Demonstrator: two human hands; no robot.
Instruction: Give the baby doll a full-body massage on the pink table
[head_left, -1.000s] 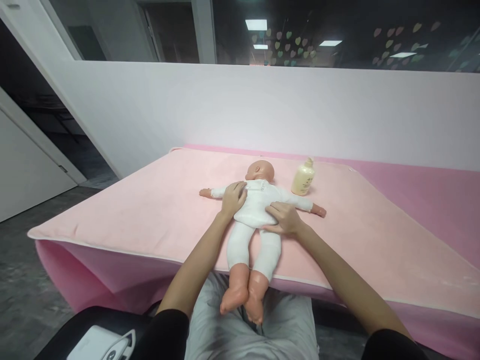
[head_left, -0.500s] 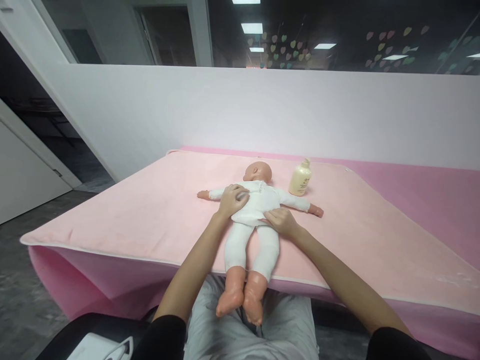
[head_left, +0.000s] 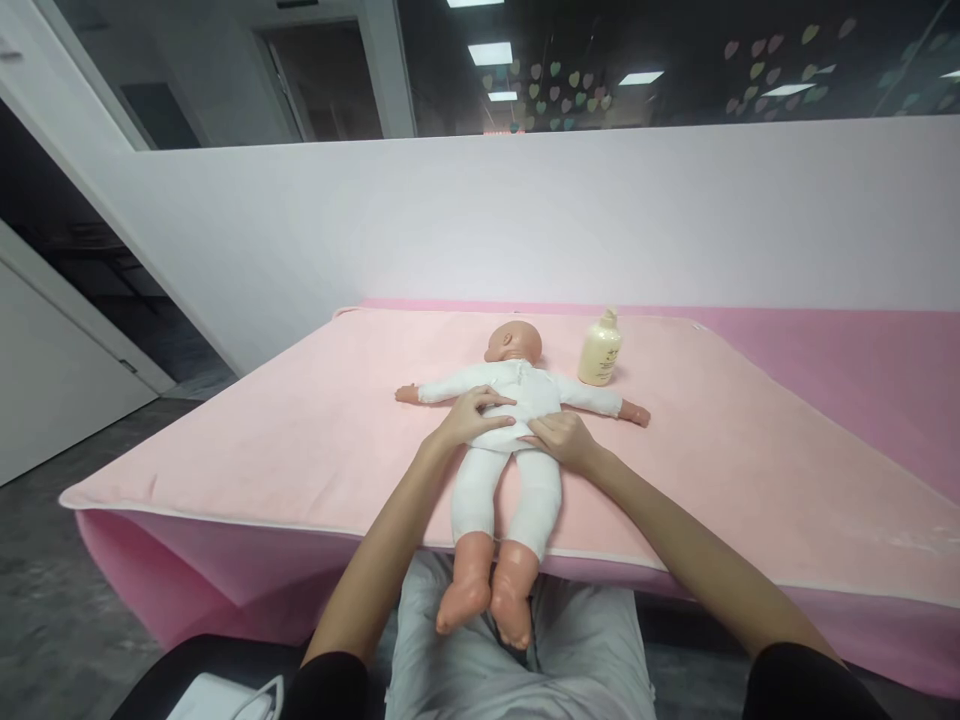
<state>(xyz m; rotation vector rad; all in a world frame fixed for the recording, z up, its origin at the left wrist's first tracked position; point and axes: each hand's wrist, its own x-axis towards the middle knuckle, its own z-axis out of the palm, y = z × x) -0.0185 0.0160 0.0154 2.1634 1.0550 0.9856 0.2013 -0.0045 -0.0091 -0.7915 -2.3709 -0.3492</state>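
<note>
A baby doll (head_left: 472,495) in white clothes lies lengthwise in front of me, arms spread to the sides and head turned to the left. Its bare feet hang over the near edge. My left hand (head_left: 478,415) rests on the left side of the doll's white top (head_left: 536,390), with thumb and fingers apart. At the right of the waist, my right hand (head_left: 564,438) has its fingers curled together on the hem of that top; the fingertips are partly hidden.
A pale yellow pump bottle (head_left: 599,352) stands beyond the doll's right-hand arm. Pink padded cloth (head_left: 262,430) covers the table, its edge hanging down in front. A white wall (head_left: 480,220) rises behind. Lower left, a white object (head_left: 217,700) with a cable lies on something black.
My left hand has slid down the doll's top and a little to the right, its fingers now spread. My right hand stays at the hem. The view has tilted slightly.
</note>
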